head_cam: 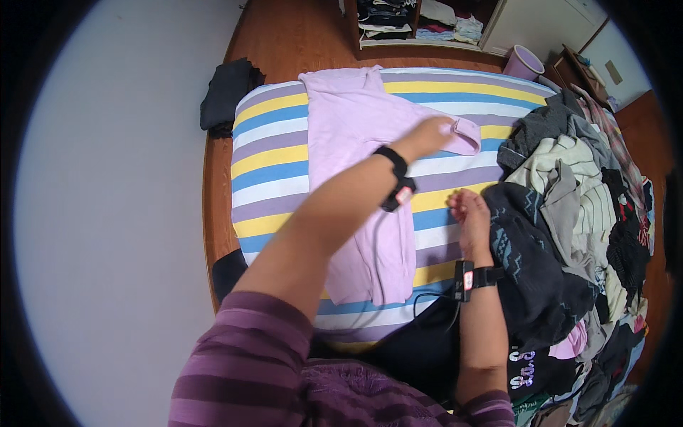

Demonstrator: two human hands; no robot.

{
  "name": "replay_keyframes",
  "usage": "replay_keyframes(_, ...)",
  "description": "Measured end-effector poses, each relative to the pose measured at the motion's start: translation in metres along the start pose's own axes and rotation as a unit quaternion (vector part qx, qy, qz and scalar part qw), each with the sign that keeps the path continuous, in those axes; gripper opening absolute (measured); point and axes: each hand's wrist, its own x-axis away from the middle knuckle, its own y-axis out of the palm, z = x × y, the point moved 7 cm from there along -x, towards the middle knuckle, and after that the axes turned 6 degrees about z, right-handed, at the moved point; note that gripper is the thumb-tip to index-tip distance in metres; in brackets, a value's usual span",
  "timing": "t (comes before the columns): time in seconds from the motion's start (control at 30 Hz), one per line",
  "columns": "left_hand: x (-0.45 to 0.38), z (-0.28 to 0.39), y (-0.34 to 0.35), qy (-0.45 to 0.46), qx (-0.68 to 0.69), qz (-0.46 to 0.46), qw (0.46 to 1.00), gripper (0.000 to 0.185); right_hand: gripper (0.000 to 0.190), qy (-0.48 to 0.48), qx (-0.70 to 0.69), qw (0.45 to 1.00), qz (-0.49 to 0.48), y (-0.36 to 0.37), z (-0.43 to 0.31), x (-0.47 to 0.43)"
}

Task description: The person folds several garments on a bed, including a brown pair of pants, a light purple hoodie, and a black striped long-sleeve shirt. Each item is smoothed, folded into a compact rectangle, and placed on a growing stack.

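Observation:
A pale pink long-sleeved top (347,123) lies lengthwise over the striped bed sheet (272,176), doubled along its length. One sleeve stretches to the right, its cuff (468,137) gaping a little. My left hand (429,137), blurred, is over that sleeve right beside the cuff; its fingertips are too smeared to show a grip. Lower down, my right hand (470,219) hovers above the sheet with loosely curled fingers and nothing visible in it. It is close to a dark patterned knit garment (528,256). My left forearm covers part of the top.
A large heap of mixed clothes (576,187) runs along the bed's right side. Folded dark clothes (227,93) rest beyond the left edge, near the wall (117,213). Past the far edge stand an open wardrobe (421,45) and a lilac bin (524,63). Cables hang from my wrist devices.

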Motion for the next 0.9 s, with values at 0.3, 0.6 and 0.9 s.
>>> replay_keyframes(0.3,0.027,-0.069,-0.268,-0.041,-0.359,0.17,0.917,0.032,0.05,-0.401,0.378,0.821,0.15,0.002,-0.043,-0.103)
replay_keyframes(0.6,-0.007,-0.119,-0.282,-0.031,-0.432,-0.003,0.901,0.025,0.037,-0.36,0.451,0.793,0.195,-0.016,-0.073,-0.203)
replay_keyframes(0.9,0.006,-0.147,-0.308,-0.115,-0.374,0.147,0.909,0.028,0.026,-0.035,-0.011,0.989,0.142,-0.065,-0.023,-0.259)
